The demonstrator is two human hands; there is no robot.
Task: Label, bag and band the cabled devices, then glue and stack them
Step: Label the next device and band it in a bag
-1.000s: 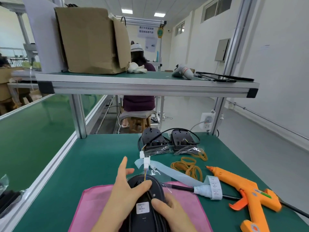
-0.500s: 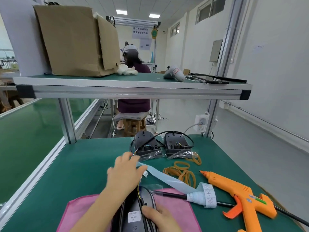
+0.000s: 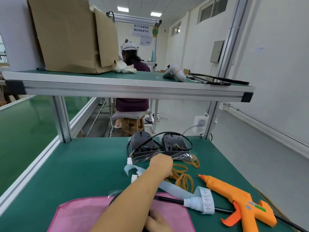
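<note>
Banding next, we want the left hand, curled over the rubber bands on the table, grip hidden so we cannot tell if it pinches, to lift one loop only, right hand (grip unclear) beside the mostly hidden device on the pink cloth.

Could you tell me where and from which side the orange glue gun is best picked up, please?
Take the glue gun by its grip, coming from the near right: it lies flat, grip toward you, nozzle pointing away left toward the rubber bands.
</note>
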